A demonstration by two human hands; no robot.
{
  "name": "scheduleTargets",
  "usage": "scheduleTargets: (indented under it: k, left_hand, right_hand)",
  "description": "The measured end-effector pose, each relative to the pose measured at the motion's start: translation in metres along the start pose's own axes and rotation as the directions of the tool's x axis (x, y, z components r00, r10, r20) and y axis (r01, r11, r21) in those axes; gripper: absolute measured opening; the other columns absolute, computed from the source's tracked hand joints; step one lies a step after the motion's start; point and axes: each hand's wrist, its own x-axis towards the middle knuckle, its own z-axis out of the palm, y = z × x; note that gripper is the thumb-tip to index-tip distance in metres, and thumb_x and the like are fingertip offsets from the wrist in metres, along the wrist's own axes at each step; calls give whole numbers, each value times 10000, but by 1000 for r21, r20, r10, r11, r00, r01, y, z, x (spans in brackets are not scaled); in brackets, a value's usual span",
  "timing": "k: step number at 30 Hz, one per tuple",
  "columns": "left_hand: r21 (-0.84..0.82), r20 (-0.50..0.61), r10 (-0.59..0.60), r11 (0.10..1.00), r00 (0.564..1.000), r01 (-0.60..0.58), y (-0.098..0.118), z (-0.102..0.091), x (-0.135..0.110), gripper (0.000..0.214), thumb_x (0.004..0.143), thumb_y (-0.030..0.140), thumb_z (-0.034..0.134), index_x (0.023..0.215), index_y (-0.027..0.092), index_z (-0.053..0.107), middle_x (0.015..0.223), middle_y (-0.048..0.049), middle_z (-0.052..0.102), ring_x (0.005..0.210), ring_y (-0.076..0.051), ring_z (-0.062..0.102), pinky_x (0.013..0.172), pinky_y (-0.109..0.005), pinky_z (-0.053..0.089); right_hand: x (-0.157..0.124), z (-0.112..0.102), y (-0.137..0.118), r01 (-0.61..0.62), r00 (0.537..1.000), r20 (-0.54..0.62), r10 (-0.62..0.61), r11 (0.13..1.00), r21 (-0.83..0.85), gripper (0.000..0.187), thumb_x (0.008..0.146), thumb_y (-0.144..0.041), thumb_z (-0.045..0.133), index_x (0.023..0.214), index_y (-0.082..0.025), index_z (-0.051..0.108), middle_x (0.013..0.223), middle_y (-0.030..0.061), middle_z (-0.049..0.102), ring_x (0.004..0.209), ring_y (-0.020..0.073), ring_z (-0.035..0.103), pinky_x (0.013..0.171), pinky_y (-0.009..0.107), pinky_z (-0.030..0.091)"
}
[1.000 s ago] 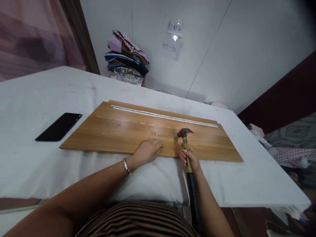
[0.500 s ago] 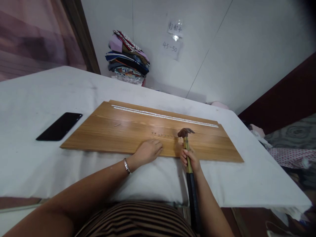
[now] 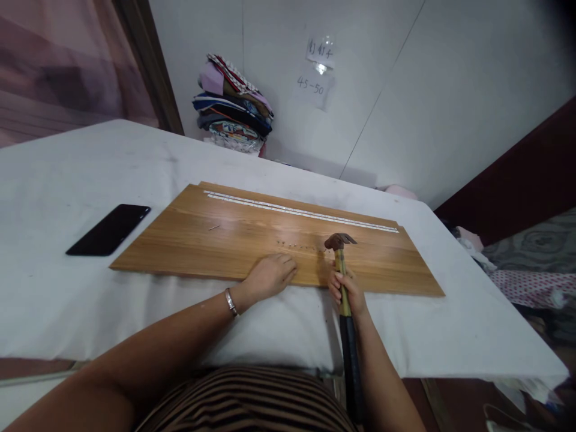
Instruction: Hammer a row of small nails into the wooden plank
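Note:
My right hand (image 3: 345,288) is wrapped round the yellow part of the handle of a claw hammer (image 3: 341,241). Its rusty head is over the wooden board (image 3: 180,240), and the black lower grip points down towards me. Beside the head, a row of several small nails (image 3: 300,246) runs to the left across the board; the hammer partly hides the right end. My left hand (image 3: 271,276) lies on the board's front edge, just below the row, with loosely bent fingers and no object visible in it. Farther left, a single loose nail (image 3: 213,227) lies on the wood.
Two white measuring strips (image 3: 297,210) run along the board's far side. A black phone or tablet (image 3: 108,230) lies left of the board on the white-covered table (image 3: 54,300). Folded cloths (image 3: 234,108) are stacked by the wall, where paper notes (image 3: 320,51) hang.

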Motion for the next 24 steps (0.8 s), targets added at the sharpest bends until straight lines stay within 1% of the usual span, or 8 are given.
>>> scheduleTargets:
  k: [6,13,16,21,24]
  left_hand:
    - [6,-4,5,1000,1000,-5,0,-2,0,235,965,255,428,811,170,584,827,-43,617,777,-168,572,700,-298,415]
    - [-6,-9,3,1000,1000,-3,0,0,0,219,960,254,432,822,175,583,830,-42,618,782,-169,575,705,-299,422]
    - [-29,-15,1,1000,1000,-1,0,0,0,219,960,247,429,820,175,580,825,-43,614,780,-171,576,711,-302,425]
    - [-23,5,-6,1000,1000,6,0,-1,0,235,964,257,420,825,172,589,841,-51,623,790,-178,582,714,-307,431]
    - [-8,8,-3,1000,1000,3,0,-1,0,244,968,261,409,834,171,592,842,-52,625,793,-181,583,717,-310,433]
  right_hand:
    - [1,3,-1,-42,999,4,42,999,-8,306,779,-306,661,1044,-184,572,548,-101,424,325,45,316,256,144,257]
    - [1,-2,0,-22,1000,8,22,1000,-22,308,804,-297,641,1083,-192,561,577,-92,439,343,46,335,276,144,287]
    - [2,-4,1,-46,999,15,47,999,-24,317,791,-306,653,1072,-189,563,567,-94,439,338,48,334,270,146,290]
    - [1,-2,0,-42,999,4,42,999,-13,318,784,-311,655,1064,-191,562,557,-100,428,330,46,316,257,142,267]
    - [0,0,-1,-25,1000,-8,25,1000,-6,313,790,-299,648,1071,-197,555,566,-98,434,338,45,324,270,140,278]
